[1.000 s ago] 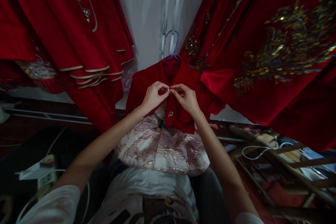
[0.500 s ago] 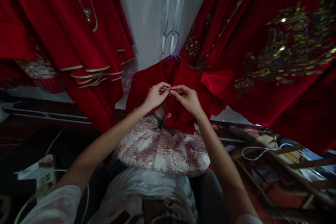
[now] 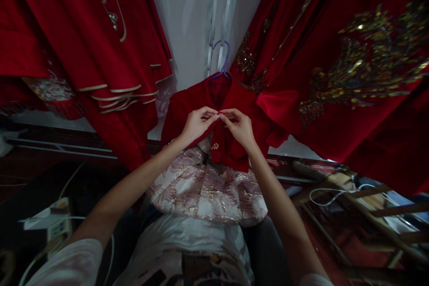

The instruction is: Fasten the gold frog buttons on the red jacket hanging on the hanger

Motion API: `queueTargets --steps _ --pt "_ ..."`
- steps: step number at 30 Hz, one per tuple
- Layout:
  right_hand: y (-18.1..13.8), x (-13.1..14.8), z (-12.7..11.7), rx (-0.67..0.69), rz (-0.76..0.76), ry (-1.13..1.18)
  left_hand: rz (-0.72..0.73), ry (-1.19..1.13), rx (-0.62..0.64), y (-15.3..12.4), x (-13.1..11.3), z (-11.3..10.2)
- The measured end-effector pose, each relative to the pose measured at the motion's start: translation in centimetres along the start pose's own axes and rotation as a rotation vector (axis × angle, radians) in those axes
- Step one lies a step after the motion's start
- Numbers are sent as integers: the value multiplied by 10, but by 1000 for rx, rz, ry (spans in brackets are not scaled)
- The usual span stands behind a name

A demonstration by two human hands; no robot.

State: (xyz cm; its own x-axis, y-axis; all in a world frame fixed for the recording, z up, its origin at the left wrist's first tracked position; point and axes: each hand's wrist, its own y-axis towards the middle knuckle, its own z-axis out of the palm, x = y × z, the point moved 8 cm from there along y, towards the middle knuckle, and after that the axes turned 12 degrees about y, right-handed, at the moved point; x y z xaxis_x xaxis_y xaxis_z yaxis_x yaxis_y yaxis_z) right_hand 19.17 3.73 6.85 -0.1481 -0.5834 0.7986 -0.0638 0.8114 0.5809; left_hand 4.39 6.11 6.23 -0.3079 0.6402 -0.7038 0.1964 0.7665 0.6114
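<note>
Here, curled hands (image 3: 197, 124) (image 3: 240, 128) on red jacket (image 3: 177, 106); crinkled brocade (image 3: 208, 192) below.

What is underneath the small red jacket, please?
Pale patterned fabric shows at the red jacket's front opening and below its hem. Any of it further up is covered, so I cannot tell.

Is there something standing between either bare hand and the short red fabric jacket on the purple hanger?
Nothing visible: the left hand and right hand both pinch at the front of the red jacket, below its collar.
</note>
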Motion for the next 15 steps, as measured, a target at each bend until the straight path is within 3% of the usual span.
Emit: queueTargets --steps 15 --pt "-1 -2 -3 -113 -27 25 -65 57 -66 -4 5 2"
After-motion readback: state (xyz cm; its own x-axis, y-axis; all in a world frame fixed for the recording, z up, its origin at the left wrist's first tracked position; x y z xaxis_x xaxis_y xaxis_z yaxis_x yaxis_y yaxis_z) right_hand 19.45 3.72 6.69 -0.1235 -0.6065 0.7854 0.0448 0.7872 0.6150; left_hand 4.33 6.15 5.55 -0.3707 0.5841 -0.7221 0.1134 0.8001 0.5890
